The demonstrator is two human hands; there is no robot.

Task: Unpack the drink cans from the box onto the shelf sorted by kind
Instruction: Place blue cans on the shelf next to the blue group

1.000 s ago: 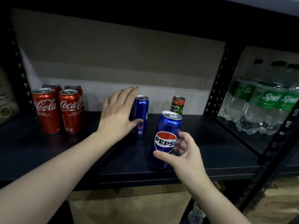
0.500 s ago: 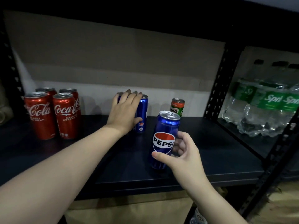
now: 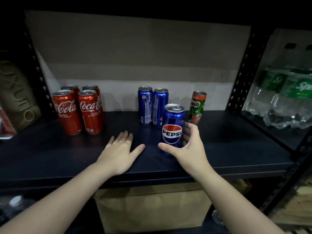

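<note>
Upright on the dark shelf, near its front, stands a blue Pepsi can with its logo facing me. My right hand wraps it, thumb across the base and fingers behind. My left hand lies flat on the shelf just left of that can, fingers apart, holding nothing. Two more Pepsi cans stand side by side at the back. Several red Coca-Cola cans are grouped at the back left. One green Milo can stands at the back right.
A brown cardboard box sits below the shelf. A perforated black upright bounds the bay on the right, and beyond it lie wrapped Sprite bottles. A tan bag fills the neighbouring bay at left.
My left hand let go of the back Pepsi cans and drew back to the shelf front, where it lies flat. The right hand's can now stands further back on the shelf.
</note>
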